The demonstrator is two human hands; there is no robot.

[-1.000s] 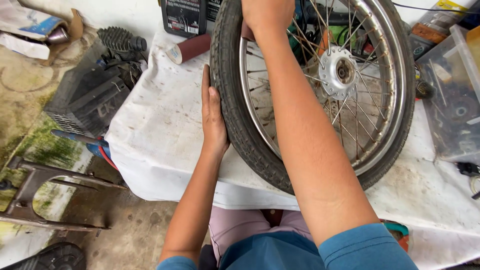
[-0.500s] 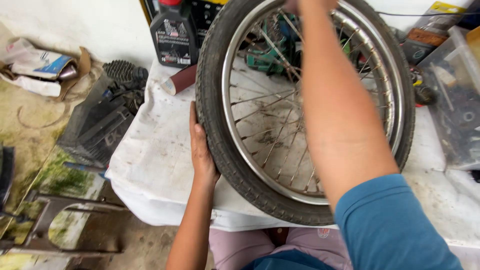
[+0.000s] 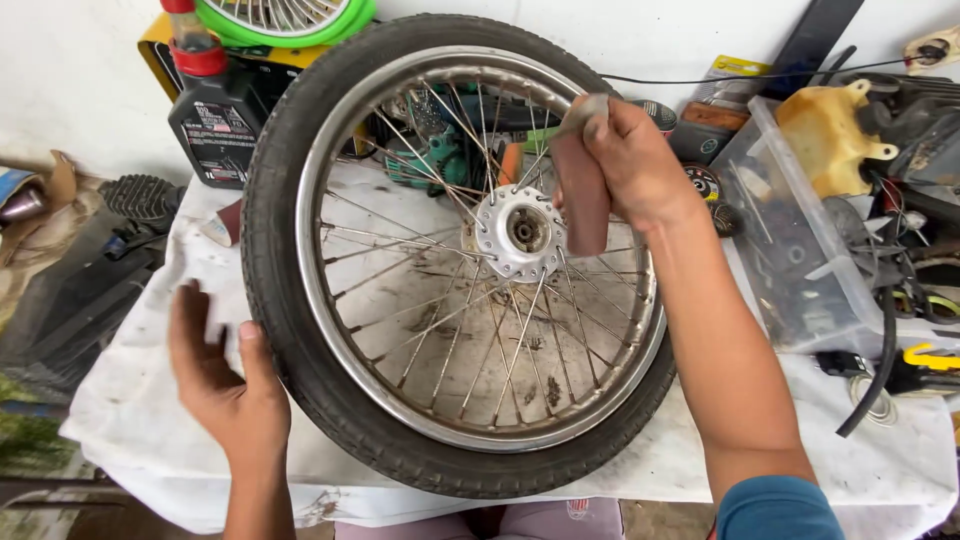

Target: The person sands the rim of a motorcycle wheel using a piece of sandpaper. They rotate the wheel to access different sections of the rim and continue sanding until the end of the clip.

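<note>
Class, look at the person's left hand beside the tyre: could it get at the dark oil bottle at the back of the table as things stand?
Probably yes. The left hand is open and holds nothing, and bare cloth runs along the tyre up to the bottle, with nothing between.

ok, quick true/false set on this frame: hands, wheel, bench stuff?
1. The wheel lies flat on the white cloth. True.
2. The right hand holds a brown strip above the hub. True.
3. The left hand grips a spoke. False: it is open, thumb against the tyre's outer edge.
4. The tyre is off the rim. False: it is mounted.
5. A dark oil bottle stands behind the wheel. True.
</note>
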